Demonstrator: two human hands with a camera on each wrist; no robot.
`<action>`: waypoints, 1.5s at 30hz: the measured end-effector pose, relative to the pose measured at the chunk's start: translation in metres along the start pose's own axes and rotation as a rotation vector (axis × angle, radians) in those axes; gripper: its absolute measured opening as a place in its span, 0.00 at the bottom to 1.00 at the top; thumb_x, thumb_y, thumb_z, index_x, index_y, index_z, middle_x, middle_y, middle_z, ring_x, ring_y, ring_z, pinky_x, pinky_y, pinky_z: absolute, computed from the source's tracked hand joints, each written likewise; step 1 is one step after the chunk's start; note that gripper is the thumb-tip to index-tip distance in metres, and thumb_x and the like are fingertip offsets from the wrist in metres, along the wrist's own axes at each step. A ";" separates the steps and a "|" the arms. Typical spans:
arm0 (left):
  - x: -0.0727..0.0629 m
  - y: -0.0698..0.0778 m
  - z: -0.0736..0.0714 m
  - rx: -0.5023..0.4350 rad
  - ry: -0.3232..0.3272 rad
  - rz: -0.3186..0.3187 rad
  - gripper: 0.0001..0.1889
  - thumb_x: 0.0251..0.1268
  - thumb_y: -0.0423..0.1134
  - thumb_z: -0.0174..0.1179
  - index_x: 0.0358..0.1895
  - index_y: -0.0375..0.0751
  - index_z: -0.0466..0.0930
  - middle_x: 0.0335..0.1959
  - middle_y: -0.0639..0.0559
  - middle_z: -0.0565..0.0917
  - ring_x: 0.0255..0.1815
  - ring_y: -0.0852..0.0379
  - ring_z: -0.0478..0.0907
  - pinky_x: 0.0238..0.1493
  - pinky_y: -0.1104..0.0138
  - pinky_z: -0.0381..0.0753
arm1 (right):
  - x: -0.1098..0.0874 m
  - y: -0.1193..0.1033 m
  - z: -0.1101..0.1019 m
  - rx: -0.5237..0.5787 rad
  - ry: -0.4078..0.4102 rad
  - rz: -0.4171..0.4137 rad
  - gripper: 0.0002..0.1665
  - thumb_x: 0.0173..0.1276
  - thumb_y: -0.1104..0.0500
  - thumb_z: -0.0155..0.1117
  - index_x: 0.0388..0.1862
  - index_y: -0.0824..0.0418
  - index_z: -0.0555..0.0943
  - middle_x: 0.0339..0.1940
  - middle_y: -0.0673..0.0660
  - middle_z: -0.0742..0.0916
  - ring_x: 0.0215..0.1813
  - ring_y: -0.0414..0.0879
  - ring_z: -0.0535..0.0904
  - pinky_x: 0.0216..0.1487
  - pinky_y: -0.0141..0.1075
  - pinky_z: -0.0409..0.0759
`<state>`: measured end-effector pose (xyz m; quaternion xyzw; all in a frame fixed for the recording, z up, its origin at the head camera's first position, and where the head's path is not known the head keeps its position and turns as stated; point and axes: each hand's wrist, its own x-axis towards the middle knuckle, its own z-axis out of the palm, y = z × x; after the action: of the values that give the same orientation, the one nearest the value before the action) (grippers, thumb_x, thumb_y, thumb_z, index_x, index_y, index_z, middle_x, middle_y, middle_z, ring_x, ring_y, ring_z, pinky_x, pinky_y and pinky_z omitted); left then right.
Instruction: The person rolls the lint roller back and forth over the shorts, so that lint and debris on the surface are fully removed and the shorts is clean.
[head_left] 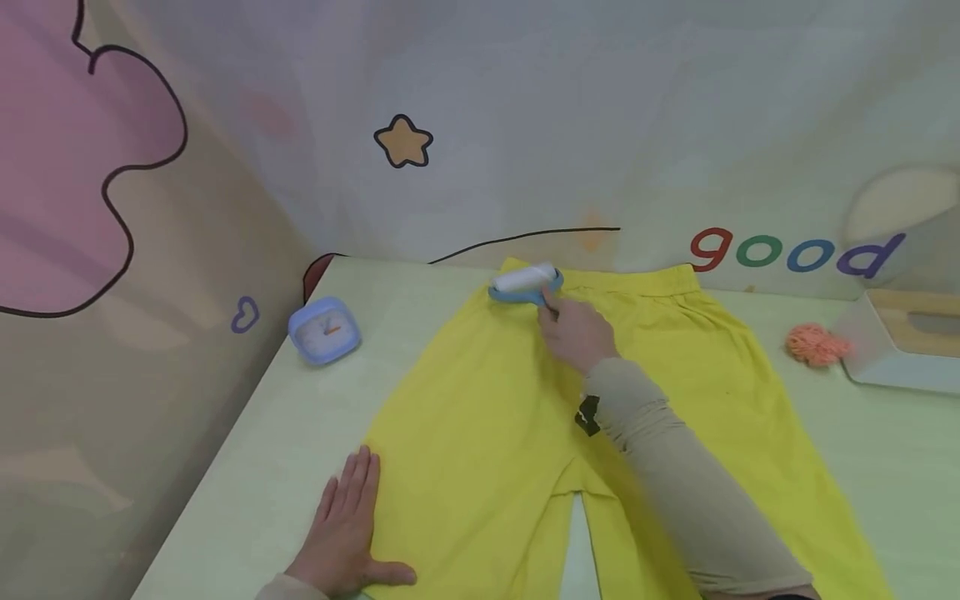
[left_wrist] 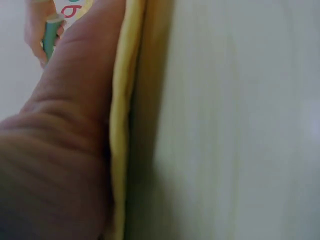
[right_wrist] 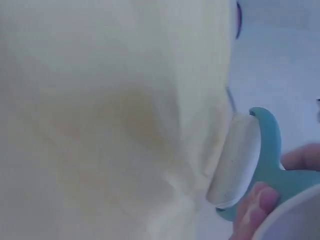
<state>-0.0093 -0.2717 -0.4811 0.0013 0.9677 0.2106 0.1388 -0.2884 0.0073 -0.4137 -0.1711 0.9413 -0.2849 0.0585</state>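
Note:
Yellow pants [head_left: 465,400] lie spread on the table, waistband toward the wall. My right hand [head_left: 577,332] grips the handle of a lint roller [head_left: 527,280] with a blue frame and a white roll, which is at the upper left of the pants near the waistband. In the right wrist view the roll of the lint roller [right_wrist: 237,157] is beside the cloth, and fingertips [right_wrist: 257,202] curl round the handle. My left hand [head_left: 345,521] lies flat at the left edge of the pant leg, fingers straight, thumb out over the fabric. The left wrist view shows the yellow cloth edge [left_wrist: 122,100] beside that hand.
A blue alarm clock [head_left: 325,331] stands left of the pants. To the right are a coral yarn bundle [head_left: 816,345] and a white box with a wooden lid [head_left: 900,350]. A printed backdrop [head_left: 525,125] rises behind the table [head_left: 247,483].

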 end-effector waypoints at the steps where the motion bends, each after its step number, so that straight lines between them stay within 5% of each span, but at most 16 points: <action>1: 0.000 0.000 0.001 0.000 -0.002 -0.004 0.79 0.27 0.79 0.63 0.76 0.32 0.28 0.78 0.38 0.29 0.77 0.41 0.24 0.72 0.46 0.26 | -0.007 0.000 -0.006 0.000 -0.004 -0.002 0.34 0.75 0.47 0.43 0.77 0.54 0.59 0.13 0.52 0.72 0.12 0.42 0.62 0.12 0.35 0.63; 7: 0.001 -0.001 0.003 0.044 -0.004 -0.026 0.80 0.27 0.82 0.61 0.76 0.34 0.27 0.78 0.39 0.28 0.77 0.42 0.24 0.73 0.48 0.25 | -0.076 0.000 -0.038 -0.015 -0.051 -0.019 0.36 0.72 0.51 0.47 0.76 0.61 0.59 0.15 0.51 0.70 0.16 0.44 0.64 0.16 0.37 0.65; 13: 0.001 0.000 0.002 0.022 -0.010 -0.019 0.80 0.28 0.80 0.62 0.76 0.33 0.27 0.78 0.37 0.29 0.77 0.41 0.24 0.72 0.48 0.25 | -0.152 0.007 -0.043 0.000 -0.069 -0.060 0.30 0.77 0.56 0.47 0.73 0.69 0.62 0.14 0.50 0.70 0.14 0.41 0.62 0.14 0.35 0.63; 19: 0.001 0.002 0.001 0.003 0.039 0.012 0.79 0.28 0.79 0.64 0.76 0.31 0.31 0.78 0.35 0.32 0.77 0.39 0.27 0.72 0.45 0.28 | -0.183 0.015 -0.027 -0.087 -0.078 -0.052 0.29 0.76 0.60 0.48 0.73 0.69 0.63 0.16 0.51 0.69 0.15 0.42 0.61 0.13 0.33 0.62; 31: 0.002 0.004 -0.002 0.014 -0.036 -0.022 0.80 0.28 0.81 0.62 0.76 0.32 0.26 0.78 0.37 0.28 0.77 0.40 0.23 0.72 0.45 0.27 | -0.166 0.011 -0.009 -0.175 -0.021 -0.105 0.30 0.73 0.64 0.46 0.71 0.73 0.62 0.12 0.52 0.68 0.12 0.42 0.62 0.09 0.32 0.60; 45: 0.000 -0.001 0.002 -0.006 0.015 0.006 0.79 0.29 0.79 0.63 0.77 0.33 0.28 0.78 0.37 0.30 0.77 0.41 0.24 0.72 0.45 0.28 | -0.068 0.004 -0.011 -0.185 -0.117 -0.054 0.29 0.74 0.60 0.41 0.70 0.72 0.61 0.14 0.58 0.75 0.14 0.49 0.69 0.12 0.39 0.64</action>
<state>-0.0090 -0.2718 -0.4838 0.0020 0.9680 0.2140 0.1312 -0.2286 0.0404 -0.4061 -0.2174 0.9536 -0.1880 0.0896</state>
